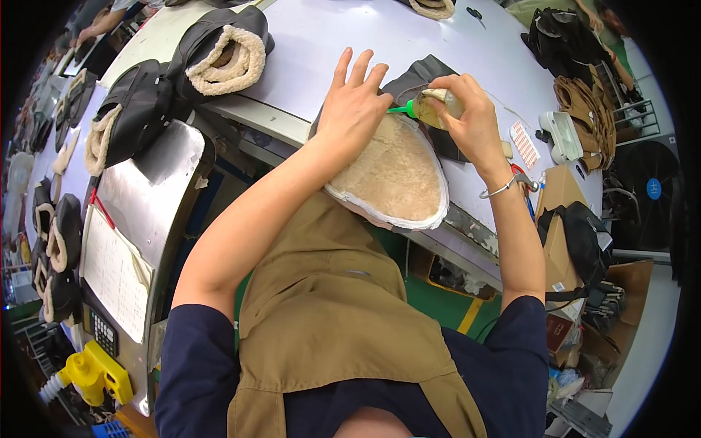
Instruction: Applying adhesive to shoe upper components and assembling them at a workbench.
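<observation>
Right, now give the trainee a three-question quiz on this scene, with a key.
1. Which hand holds the bottle?
2. Fill in the colour: the bottle's nozzle is ____.
3. Which of these lies nearest the calculator?
a) scissors
b) notepad
c) bracelet

Key:
1. The right hand.
2. Green.
3. b

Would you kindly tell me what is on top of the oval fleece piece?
The left hand is over the far left part of the oval fleece piece, hiding what is beneath; its near part shows bare beige fleece.
</observation>
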Tool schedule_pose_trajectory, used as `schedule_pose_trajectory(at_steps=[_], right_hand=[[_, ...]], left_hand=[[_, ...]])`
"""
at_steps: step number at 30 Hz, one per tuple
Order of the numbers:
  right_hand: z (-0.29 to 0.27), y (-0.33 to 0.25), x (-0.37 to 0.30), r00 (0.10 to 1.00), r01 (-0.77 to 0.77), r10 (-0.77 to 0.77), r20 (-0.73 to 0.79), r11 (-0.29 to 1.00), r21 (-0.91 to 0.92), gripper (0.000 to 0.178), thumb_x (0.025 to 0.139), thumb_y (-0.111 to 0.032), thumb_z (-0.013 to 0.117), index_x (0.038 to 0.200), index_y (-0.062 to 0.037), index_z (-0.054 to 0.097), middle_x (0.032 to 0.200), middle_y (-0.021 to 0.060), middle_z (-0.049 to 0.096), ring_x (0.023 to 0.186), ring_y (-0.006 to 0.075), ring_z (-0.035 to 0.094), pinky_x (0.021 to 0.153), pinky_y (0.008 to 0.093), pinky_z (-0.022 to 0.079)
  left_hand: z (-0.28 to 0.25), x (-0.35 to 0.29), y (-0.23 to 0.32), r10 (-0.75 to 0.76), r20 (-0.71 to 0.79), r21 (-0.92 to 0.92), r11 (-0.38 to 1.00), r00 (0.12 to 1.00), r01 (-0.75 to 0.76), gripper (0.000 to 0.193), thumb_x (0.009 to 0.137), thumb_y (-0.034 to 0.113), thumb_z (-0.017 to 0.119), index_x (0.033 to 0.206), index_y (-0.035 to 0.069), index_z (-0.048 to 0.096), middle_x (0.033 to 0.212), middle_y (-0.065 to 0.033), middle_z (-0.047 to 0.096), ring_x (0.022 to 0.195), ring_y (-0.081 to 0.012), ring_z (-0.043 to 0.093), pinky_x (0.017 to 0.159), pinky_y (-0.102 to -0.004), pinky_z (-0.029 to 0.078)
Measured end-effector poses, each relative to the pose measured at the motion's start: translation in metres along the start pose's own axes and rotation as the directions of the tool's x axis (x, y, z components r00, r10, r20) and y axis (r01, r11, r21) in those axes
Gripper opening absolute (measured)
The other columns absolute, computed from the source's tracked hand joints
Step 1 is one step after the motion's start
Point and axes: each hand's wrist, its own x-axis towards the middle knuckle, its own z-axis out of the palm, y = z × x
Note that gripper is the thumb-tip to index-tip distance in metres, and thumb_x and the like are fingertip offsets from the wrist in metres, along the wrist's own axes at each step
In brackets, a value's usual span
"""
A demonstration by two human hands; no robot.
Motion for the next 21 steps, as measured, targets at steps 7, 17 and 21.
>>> schedule_pose_trajectory(at_steps=[7, 17, 21], right_hand=[[0.003, 0.002, -0.003, 0.999, 0.032, -0.033, -0.03, 0.999, -0.022, 0.021, 0.082, -0.016, 0.073, 0.1, -0.0111, 0.063, 0.082, 0.0095, 0.055, 0.079, 0.0304, 0.058, 0.068, 0.0391, 0.047], [-0.001, 0.009, -0.012, 1.0, 0.025, -0.025, -0.009, 0.998, -0.065, 0.023, 0.082, -0.019, 0.073, 0.101, -0.0129, 0.062, 0.083, 0.0085, 0.054, 0.078, 0.0295, 0.059, 0.067, 0.0393, 0.048], [-0.033, -0.001, -0.016, 0.989, 0.111, -0.098, 0.114, 0.987, -0.114, 0.023, 0.081, -0.019, 0.074, 0.1, -0.0127, 0.062, 0.083, 0.0078, 0.054, 0.078, 0.0281, 0.06, 0.066, 0.0376, 0.049]], left_hand=[[0.018, 0.001, -0.002, 0.059, -0.05, -0.052, 0.997, 0.997, -0.062, 0.009, 0.075, 0.013, 0.061, 0.076, 0.011, 0.07, 0.114, -0.0057, 0.059, 0.128, -0.0293, 0.045, 0.119, -0.0508, 0.019], [0.008, -0.032, 0.006, 0.189, -0.006, -0.033, 0.981, 0.982, -0.189, 0.008, 0.073, 0.012, 0.059, 0.069, 0.008, 0.064, 0.1, -0.0044, 0.057, 0.116, -0.0232, 0.05, 0.12, -0.0487, 0.022], [0.008, -0.037, 0.002, 0.154, -0.014, -0.009, 0.988, 0.988, -0.154, 0.007, 0.073, 0.011, 0.059, 0.07, 0.008, 0.064, 0.104, -0.0043, 0.058, 0.118, -0.0231, 0.049, 0.12, -0.0501, 0.022]])
